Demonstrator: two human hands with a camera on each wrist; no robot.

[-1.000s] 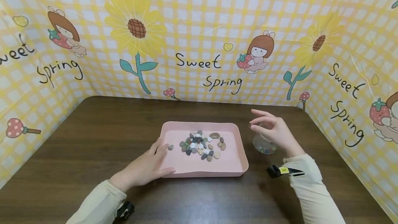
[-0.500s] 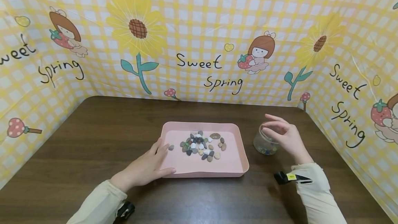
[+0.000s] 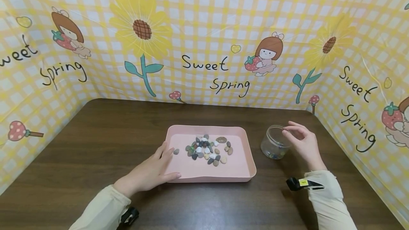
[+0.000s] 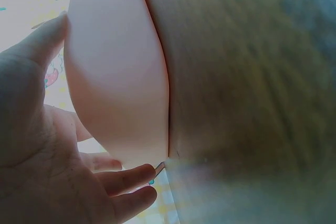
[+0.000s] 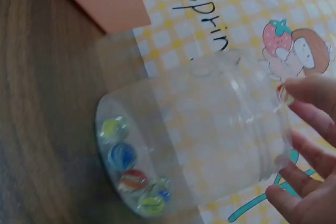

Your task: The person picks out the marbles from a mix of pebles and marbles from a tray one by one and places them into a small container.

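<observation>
My left hand (image 3: 148, 171) rests against the near left corner of a pink tray (image 3: 191, 173), fingers spread along the left side and thumb on the front rim. Pebbles (image 3: 207, 150) in grey, white and tan lie in the tray. My right hand (image 3: 303, 143) is at the right side of a clear jar's (image 3: 275, 143) mouth. In the right wrist view its thumb and finger pinch a red and clear marble (image 5: 283, 94) beside the jar's rim. Several glass marbles, one of them a blue marble (image 5: 122, 156), lie at the jar's bottom.
Both tray and jar stand on a dark wooden table (image 3: 96, 134), the jar to the tray's right. A yellow checked cloth (image 3: 198, 27) encloses the back and sides. One grey pebble (image 3: 176, 151) lies apart from the others near the tray's left wall.
My right hand has moved rightward across the jar's mouth, from its left side to its right, leaving the rim in full view. My left hand has stayed at the tray.
</observation>
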